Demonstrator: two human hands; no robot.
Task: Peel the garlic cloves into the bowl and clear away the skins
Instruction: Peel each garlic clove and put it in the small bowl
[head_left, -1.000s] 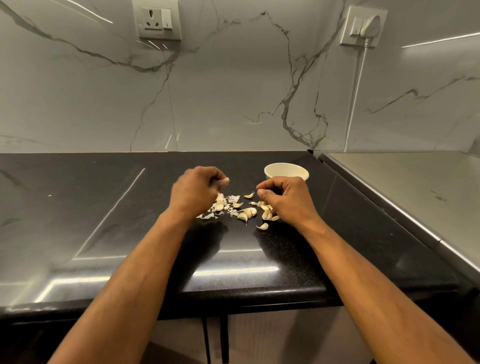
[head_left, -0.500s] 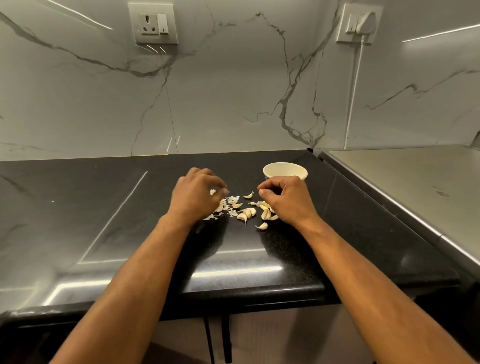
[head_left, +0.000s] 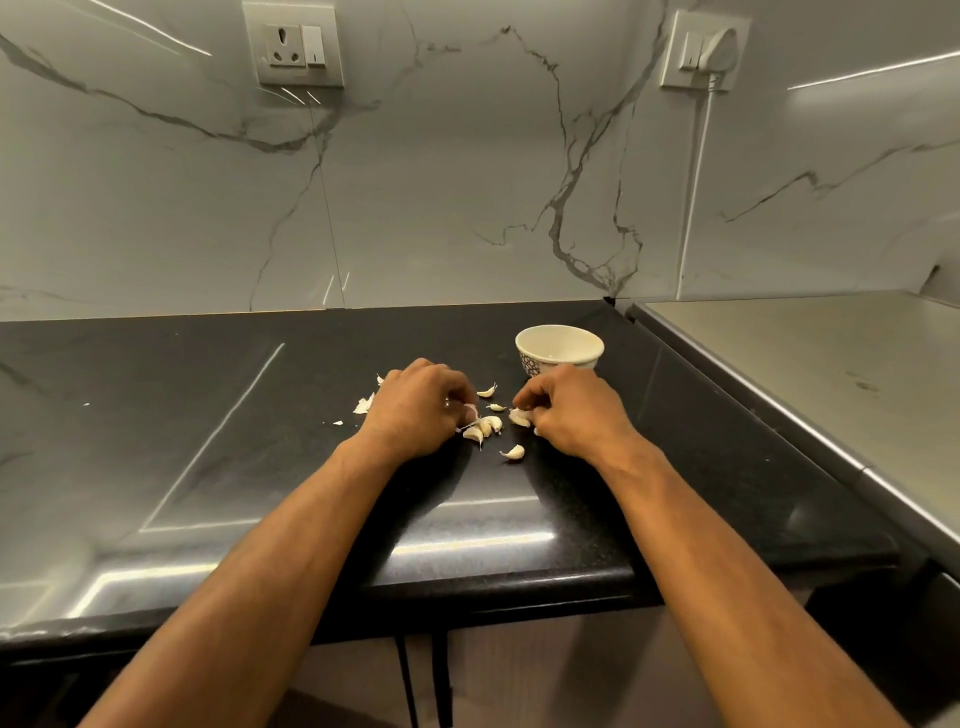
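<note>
Several unpeeled garlic cloves (head_left: 485, 426) lie in a small pile on the black counter (head_left: 260, 467), with one clove (head_left: 513, 452) nearer me and one (head_left: 487, 391) farther back. My left hand (head_left: 415, 410) rests on the left of the pile. Its fingers curl down around a white garlic piece at the fingertips. My right hand (head_left: 571, 410) lies to the right of the pile and pinches a clove (head_left: 519, 417) between thumb and fingers. A small white bowl (head_left: 559, 348) stands just behind my right hand. Loose skins (head_left: 363, 404) lie left of my left hand.
A marble wall with two sockets (head_left: 300, 44) rises behind the counter. A white cable (head_left: 693, 197) runs down from the right socket. A steel surface (head_left: 805, 374) adjoins the counter on the right. The counter's front edge (head_left: 467, 582) is near me.
My left hand has come down from holding a clove in the air onto the pile. My right hand has shifted slightly and now shows a clove at its fingertips. The camera has tilted down.
</note>
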